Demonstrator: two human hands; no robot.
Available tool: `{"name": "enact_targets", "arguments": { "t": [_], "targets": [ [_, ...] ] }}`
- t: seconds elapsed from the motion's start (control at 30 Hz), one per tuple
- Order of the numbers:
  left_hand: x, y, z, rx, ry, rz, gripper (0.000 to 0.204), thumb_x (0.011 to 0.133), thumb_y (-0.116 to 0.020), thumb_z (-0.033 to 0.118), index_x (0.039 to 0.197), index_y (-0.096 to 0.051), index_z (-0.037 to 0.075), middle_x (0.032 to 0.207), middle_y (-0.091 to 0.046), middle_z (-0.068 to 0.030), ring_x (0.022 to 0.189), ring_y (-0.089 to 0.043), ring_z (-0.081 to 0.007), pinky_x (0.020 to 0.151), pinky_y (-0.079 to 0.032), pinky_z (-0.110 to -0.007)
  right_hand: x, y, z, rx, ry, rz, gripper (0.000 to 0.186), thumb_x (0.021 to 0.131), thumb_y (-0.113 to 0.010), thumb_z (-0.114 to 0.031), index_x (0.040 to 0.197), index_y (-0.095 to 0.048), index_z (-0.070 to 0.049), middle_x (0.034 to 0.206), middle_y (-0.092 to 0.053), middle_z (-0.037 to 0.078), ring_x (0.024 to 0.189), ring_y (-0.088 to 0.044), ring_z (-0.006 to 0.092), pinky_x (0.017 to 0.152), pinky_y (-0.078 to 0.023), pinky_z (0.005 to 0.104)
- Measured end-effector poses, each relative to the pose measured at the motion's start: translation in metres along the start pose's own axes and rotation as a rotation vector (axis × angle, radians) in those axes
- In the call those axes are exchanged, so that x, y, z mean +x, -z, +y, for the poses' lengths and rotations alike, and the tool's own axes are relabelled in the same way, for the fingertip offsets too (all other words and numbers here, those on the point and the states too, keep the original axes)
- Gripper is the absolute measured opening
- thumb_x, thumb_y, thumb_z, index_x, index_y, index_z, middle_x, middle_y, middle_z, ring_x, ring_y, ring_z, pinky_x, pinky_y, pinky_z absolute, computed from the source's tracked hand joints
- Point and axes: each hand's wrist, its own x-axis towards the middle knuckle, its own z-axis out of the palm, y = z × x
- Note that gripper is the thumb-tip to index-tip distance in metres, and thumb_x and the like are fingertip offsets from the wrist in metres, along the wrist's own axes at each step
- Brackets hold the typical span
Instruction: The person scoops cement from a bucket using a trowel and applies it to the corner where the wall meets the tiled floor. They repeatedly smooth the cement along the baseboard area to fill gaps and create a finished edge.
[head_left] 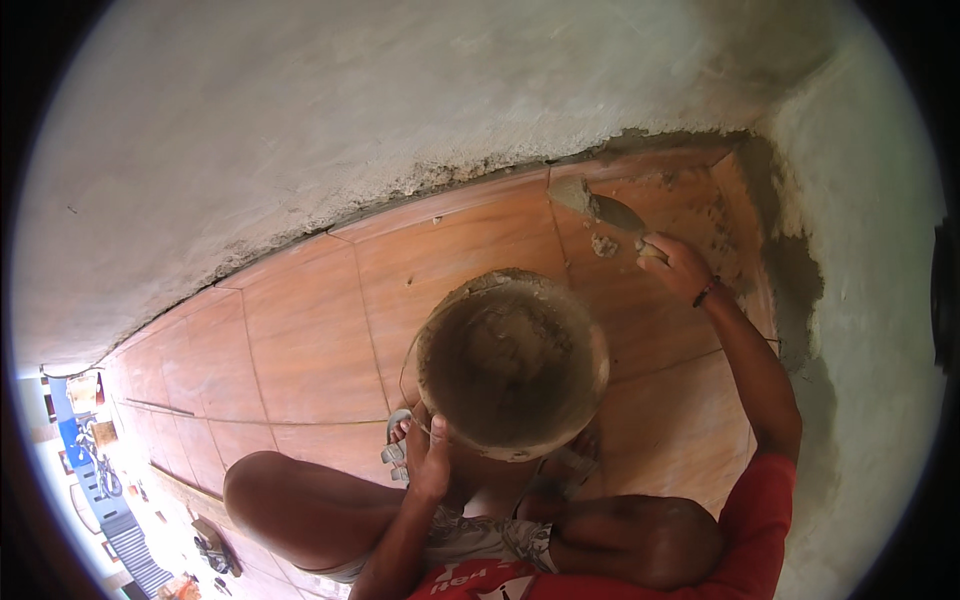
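Observation:
My right hand (678, 268) grips the handle of a trowel (622, 214), held out to the front right over the tiled floor. Grey mortar (574, 194) sits on the far end of its blade, near the foot of the wall. Between my knees a round bucket (598, 385), crusted with cement, tilts toward me, with wet mortar (510, 335) inside. My left hand (430, 458) is closed at the bucket's near left edge, thumb up; whether it grips the rim or the thin wire handle is hard to tell. A lump of mortar (603, 245) lies on the tiles below the trowel.
Orange-brown tiles (300, 350) cover the floor. A grey plastered wall (350, 110) runs along the far side and meets another wall (860, 300) at the right, with damp mortar (795, 285) along its base. At the far left, a bicycle (105, 470) stands in bright light.

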Motion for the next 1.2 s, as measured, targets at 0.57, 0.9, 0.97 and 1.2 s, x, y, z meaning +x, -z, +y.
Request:
{"name": "enact_targets", "arguments": {
  "t": [0.57, 0.9, 0.97, 1.2],
  "targets": [
    [0.000, -0.004, 0.010, 0.092, 0.102, 0.091, 0.048, 0.102, -0.048, 0.039, 0.126, -0.051, -0.003, 0.116, -0.058, -0.0152, 0.109, -0.052, -0.0250, 0.099, -0.038, -0.039, 0.073, 0.007, 0.079, -0.053, -0.062, 0.047, 0.050, 0.086, -0.072, -0.037, 0.116, -0.065, 0.001, 0.104, -0.070, 0.019, 0.090, -0.069, 0.0290, 0.077, -0.052, 0.0375],
    [0.002, -0.003, 0.010, 0.114, 0.021, 0.076, 0.047, 0.102, -0.048, 0.038, 0.125, -0.051, -0.003, 0.116, -0.058, -0.0147, 0.109, -0.052, -0.0250, 0.098, -0.038, -0.039, 0.096, 0.112, 0.016, -0.382, -0.113, -0.018, 0.038, 0.078, -0.074, -0.034, 0.107, -0.071, -0.009, 0.100, -0.071, 0.014, 0.094, -0.067, 0.0292, 0.082, -0.052, 0.0378],
    [0.001, -0.004, 0.013, 0.061, 0.060, 0.061, 0.048, 0.102, -0.048, 0.038, 0.126, -0.051, -0.003, 0.116, -0.058, -0.0149, 0.110, -0.052, -0.0249, 0.098, -0.038, -0.039, 0.096, 0.130, 0.004, -0.443, -0.107, 0.002, 0.037, 0.076, -0.075, -0.033, 0.104, -0.071, -0.009, 0.098, -0.071, 0.014, 0.094, -0.067, 0.0298, 0.082, -0.051, 0.0383],
    [0.003, -0.002, 0.020, 0.072, -0.001, 0.039, 0.051, 0.102, -0.047, 0.039, 0.127, -0.049, -0.005, 0.117, -0.058, -0.0150, 0.110, -0.052, -0.0242, 0.099, -0.038, -0.038, 0.064, 0.187, -0.040, -0.616, -0.036, 0.110, 0.031, 0.077, -0.075, -0.024, 0.098, -0.068, -0.002, 0.090, -0.069, 0.015, 0.083, -0.067, 0.0311, 0.075, -0.052, 0.0384]
  ]
}}
